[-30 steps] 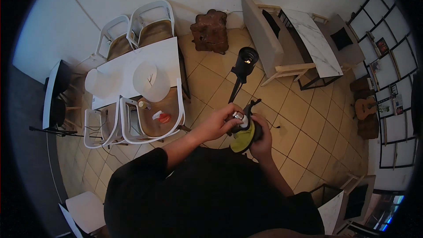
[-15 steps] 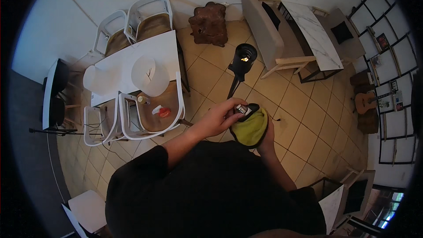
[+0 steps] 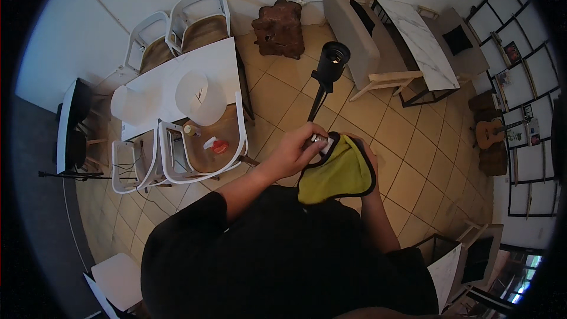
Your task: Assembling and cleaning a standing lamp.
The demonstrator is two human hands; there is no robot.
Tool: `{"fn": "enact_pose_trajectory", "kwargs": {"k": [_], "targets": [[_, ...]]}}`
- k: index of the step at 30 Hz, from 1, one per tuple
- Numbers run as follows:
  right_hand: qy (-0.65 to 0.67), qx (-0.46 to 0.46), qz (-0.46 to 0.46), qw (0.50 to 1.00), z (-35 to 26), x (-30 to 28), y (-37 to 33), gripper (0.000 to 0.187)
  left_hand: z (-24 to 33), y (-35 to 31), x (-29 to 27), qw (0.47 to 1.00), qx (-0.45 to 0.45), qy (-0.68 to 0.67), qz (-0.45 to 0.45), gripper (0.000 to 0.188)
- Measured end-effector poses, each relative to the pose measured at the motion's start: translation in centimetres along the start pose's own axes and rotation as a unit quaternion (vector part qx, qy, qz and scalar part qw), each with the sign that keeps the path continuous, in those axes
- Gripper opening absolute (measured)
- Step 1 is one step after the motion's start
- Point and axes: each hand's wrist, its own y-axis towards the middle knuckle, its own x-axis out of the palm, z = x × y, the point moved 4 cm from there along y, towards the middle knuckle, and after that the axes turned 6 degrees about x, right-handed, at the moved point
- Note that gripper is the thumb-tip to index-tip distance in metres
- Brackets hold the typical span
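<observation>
In front of my chest, my left hand pinches the silvery threaded base of a light bulb. The bulb's body is mostly hidden by a yellow-green cloth with a dark edge. My right hand grips the cloth from behind on the right side, its fingers largely covered. Part of the cloth hangs down below the bulb, toward my black shirt. Beyond my hands, a black lamp socket on a thin dark stem faces up, with brass-coloured metal inside.
A white table at left bears two white, shade-like round pieces. White chairs surround it; one seat holds a small bottle and a red-and-white item. Farther off are a brown wooden stump, a bench and a marble-topped table.
The cloth has opened out and drapes lower to the left. My right hand has shifted slightly up and right, while my left hand still pinches the bulb's base.
</observation>
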Motion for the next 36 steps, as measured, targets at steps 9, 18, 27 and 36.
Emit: {"fn": "enact_pose_trajectory", "kwargs": {"k": [9,18,27,36], "targets": [[-0.381,-0.395,0.029,0.835,-2.1,2.4,-1.2,0.064,-1.6,-1.0,1.7,0.9,-0.262,-0.331,0.106,0.038],[0.042,0.059,-0.027,0.997,4.4,-1.3,1.4,0.041,0.3,-0.8,1.0,0.993,0.051,0.07,0.081,0.021],[-0.254,-0.349,0.087,0.898,-0.5,1.3,0.9,0.044,-1.5,-1.1,2.2,0.952,-0.207,-0.212,0.081,0.018],[-0.075,-0.204,0.009,0.976,0.4,0.0,1.0,0.043,-2.1,-1.1,2.1,0.885,-0.352,-0.303,0.022,0.025]]}}
